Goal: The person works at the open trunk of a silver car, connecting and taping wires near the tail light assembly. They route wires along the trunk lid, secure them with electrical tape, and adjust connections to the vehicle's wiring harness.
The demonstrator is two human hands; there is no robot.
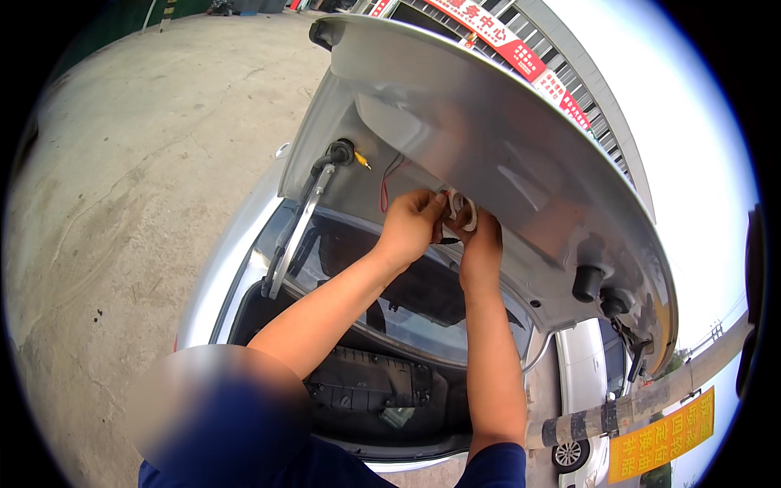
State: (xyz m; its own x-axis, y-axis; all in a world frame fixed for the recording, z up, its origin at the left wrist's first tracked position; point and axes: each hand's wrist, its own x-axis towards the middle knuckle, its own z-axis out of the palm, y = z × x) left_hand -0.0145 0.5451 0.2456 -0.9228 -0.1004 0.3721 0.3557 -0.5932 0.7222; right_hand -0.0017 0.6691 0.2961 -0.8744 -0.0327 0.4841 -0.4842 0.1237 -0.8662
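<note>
Both arms reach up under the raised silver trunk lid (488, 106). My left hand (409, 224) is closed in a pinch close to the lid's inner panel; what its fingertips grip is hidden. Right beside it, my right hand (483, 240) has its fingers curled about a pale, curved, loop-like piece (470, 218), too small to name surely. A short dark piece (449, 241) shows below the fingers, between the two hands. Left of them, a thin red wire (384, 192) hangs in a loop from the panel. Farther left dangles a yellow plug (362, 160).
A hinge arm (303, 224) and a black cable sleeve (342, 151) stand at the lid's left. Below lies the open trunk, with a black plastic panel (370, 381) inside. The rear window (423, 305) is behind it. A white car (582, 382) and striped pole (582, 424) are at right.
</note>
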